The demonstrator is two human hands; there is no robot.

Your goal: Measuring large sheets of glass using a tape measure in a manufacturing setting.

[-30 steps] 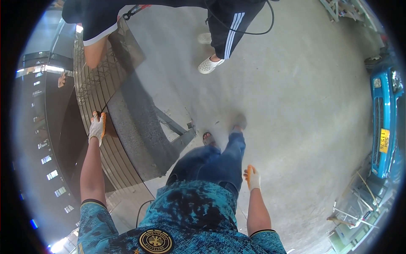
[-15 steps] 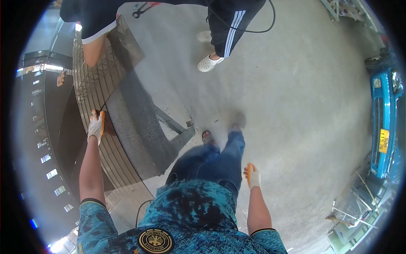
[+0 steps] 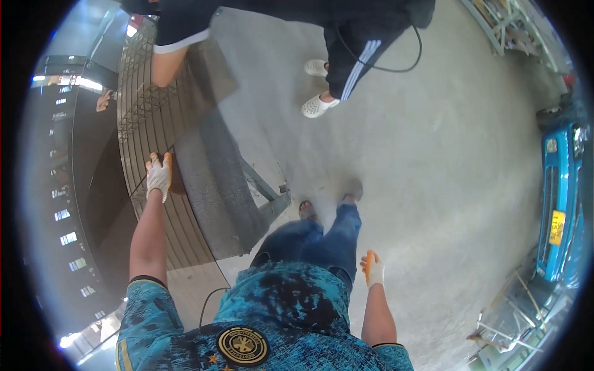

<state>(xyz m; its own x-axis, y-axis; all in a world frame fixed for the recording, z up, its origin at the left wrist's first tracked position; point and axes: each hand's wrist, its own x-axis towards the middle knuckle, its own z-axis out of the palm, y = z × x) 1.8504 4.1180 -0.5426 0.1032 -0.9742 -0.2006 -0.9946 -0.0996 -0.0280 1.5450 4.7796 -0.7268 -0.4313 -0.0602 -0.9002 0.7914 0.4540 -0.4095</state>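
A gloved left hand (image 3: 159,175) presses flat, fingers spread, on the ribbed metal sheet (image 3: 145,117) lying over a steel frame (image 3: 263,188), gripping nothing. The right hand (image 3: 372,268), in a matching white-and-orange glove, hangs loosely curled and empty beside the person's hip. Compared with 1 second earlier, both hands sit where they were. A second person (image 3: 346,55) in white clogs stands at the sheet's far end, barely shifted.

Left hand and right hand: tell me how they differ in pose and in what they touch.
The left hand reaches forward, arm stretched out, and rests on the stack of long metal strips; the right hand hangs low beside the jeans and touches nothing. The left hand lies flat, fingers spread; the right hand's fingers curl loosely. Both wear white gloves with orange palms.
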